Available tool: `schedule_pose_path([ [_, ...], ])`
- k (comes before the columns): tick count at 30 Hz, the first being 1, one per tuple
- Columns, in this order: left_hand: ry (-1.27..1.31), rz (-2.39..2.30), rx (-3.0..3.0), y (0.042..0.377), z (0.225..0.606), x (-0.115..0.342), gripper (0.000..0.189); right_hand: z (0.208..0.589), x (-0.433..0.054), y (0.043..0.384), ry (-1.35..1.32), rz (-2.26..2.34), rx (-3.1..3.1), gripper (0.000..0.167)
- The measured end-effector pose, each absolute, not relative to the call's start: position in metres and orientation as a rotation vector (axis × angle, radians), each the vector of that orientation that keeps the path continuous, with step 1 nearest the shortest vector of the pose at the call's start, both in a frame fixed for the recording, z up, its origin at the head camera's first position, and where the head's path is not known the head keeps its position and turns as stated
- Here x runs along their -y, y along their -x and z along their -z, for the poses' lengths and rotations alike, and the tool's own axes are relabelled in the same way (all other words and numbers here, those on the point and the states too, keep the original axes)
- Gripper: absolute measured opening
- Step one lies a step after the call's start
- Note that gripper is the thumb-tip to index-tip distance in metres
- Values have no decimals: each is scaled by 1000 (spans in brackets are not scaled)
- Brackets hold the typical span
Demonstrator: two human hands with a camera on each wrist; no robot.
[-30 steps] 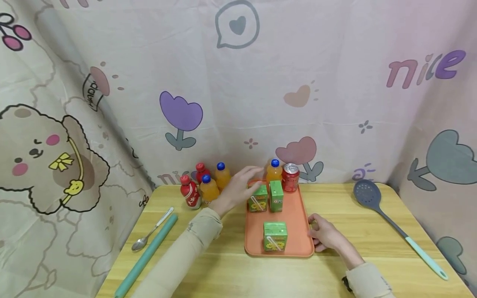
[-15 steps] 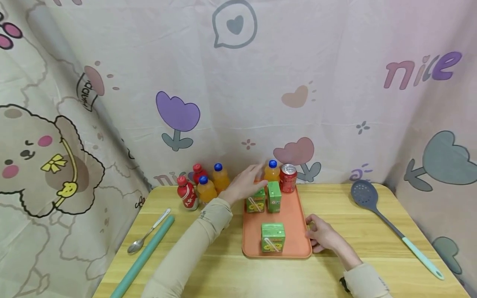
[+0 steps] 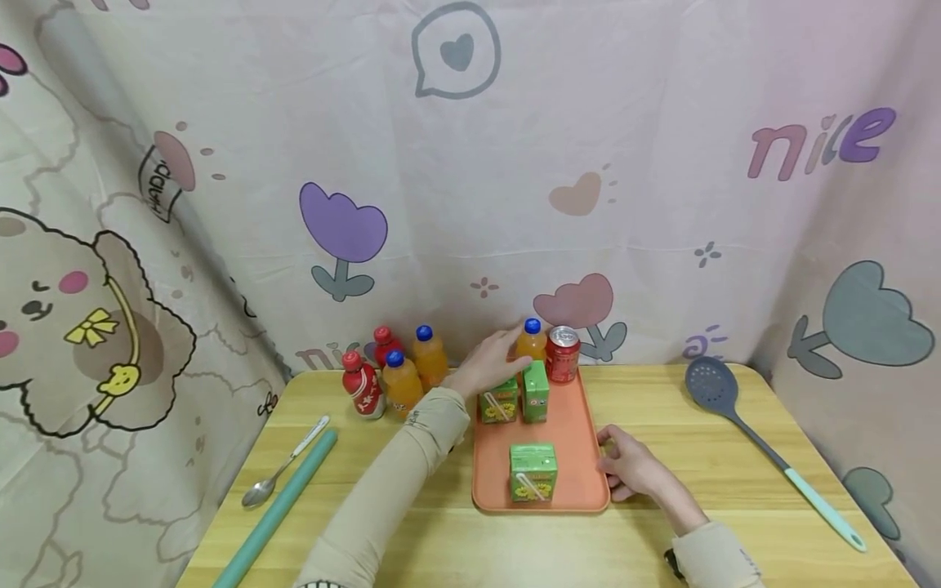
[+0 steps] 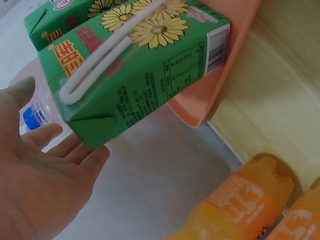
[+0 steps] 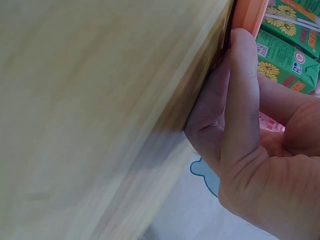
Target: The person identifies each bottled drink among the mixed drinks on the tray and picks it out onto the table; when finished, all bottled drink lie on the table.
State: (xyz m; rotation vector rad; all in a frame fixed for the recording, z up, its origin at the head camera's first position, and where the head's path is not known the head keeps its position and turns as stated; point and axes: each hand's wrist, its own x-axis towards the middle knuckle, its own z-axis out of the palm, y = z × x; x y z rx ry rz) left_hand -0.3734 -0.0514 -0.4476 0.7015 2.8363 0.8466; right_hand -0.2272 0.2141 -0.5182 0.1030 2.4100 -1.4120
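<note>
My left hand (image 3: 485,365) reaches over the back-left green drink carton (image 3: 499,403), its fingers spread and relaxed. In the left wrist view the fingertips lie close to that carton's top edge; contact is unclear. An orange drink bottle (image 3: 532,343) with a blue cap stands just past the fingers. Two more green drink cartons stand on the orange tray (image 3: 573,441): one upright carton (image 3: 536,392) beside the first, one front carton (image 3: 532,474) alone. My right hand (image 3: 632,465) grips the tray's right edge near the front corner; the underside fingers are partly hidden.
A red can (image 3: 563,355) stands at the tray's back right. Left of the tray are two orange bottles (image 3: 403,384) and two red bottles (image 3: 363,388). A spoon (image 3: 287,465) and green rod (image 3: 279,506) lie left; a slotted skimmer (image 3: 750,425) lies right.
My left hand has moved slightly right and farther over the back-left carton, nearer the orange bottle. The right hand stays on the tray edge. The whole view has shifted a little.
</note>
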Motion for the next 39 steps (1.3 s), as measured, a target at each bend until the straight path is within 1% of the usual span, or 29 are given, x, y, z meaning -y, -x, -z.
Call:
schedule_pose_path([
  [9, -662, -963, -2789, 382, 448, 41, 75, 519, -214, 227, -101, 1424, -2401, 32],
  [15, -583, -1085, -2729, 387, 450, 35, 76, 518, -212, 228, -105, 1423, -2412, 31],
  [19, -496, -1139, -2700, 388, 448, 29, 73, 518, -213, 228, -98, 1429, -2410, 30],
  [28, -432, -1159, -2712, 391, 449, 22, 68, 519, -214, 229, -104, 1436, -2408, 30],
  [39, -491, -1224, -2739, 394, 458, 22, 66, 519, -213, 228, -120, 1437, -2411, 29],
])
